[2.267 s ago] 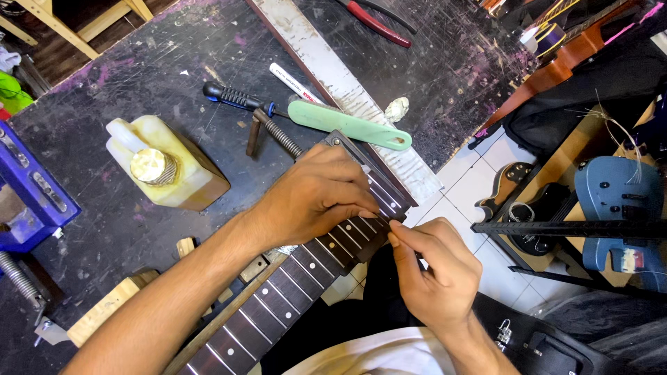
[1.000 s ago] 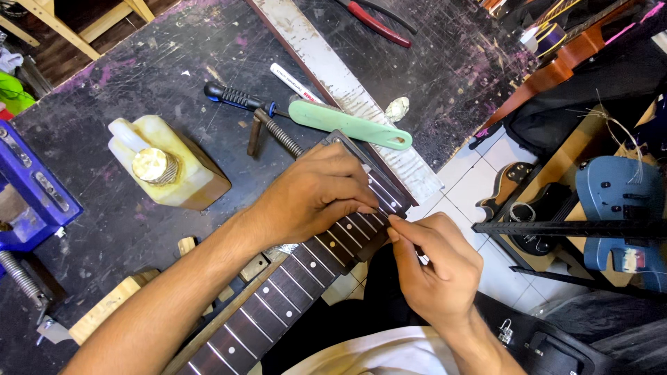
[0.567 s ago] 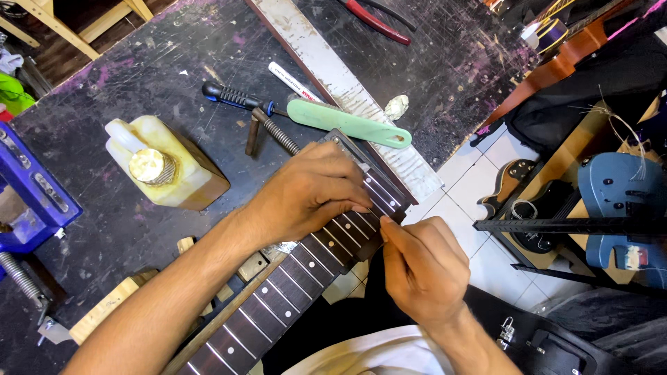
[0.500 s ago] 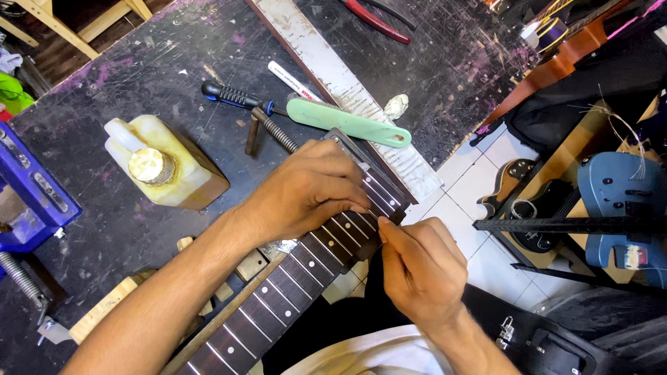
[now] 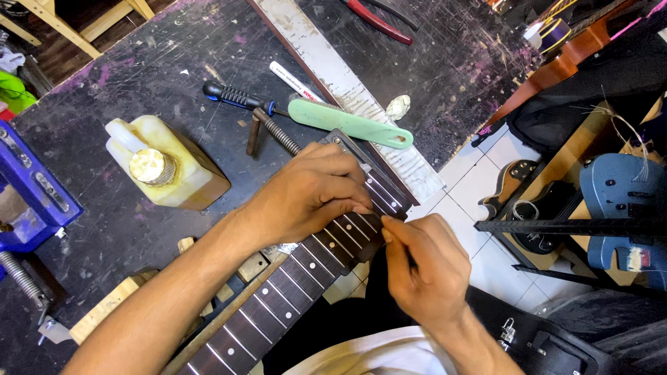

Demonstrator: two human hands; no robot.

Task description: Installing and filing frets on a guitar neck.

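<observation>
Bench: dark, scratched top with purple stains, fills the left and far part of the view; white tile floor off its right edge.

Guitar neck: dark fretboard with dot inlays, lies diagonally from near-left up to the bench's right edge, its end just beside the long pale strip.

Blue guitar body on the floor at far right, well apart from the work.

Left hand: palm down, fingers curled over the upper frets, pressing the neck onto the bench.

Right hand: fingers pressed together in a pinch against the near edge of the fretboard, just beside the left fingertips. Something small and dark sits in the pinch; cannot tell what.

Yellowish jug with a metal cap, left of the left hand, on the bench.

Green flat handle lies just beyond the left hand, touching the pale strip.

Screwdriver with a black-blue grip, left of the green handle.

White marker beside it.

Red-handled pliers at the far edge.
</observation>
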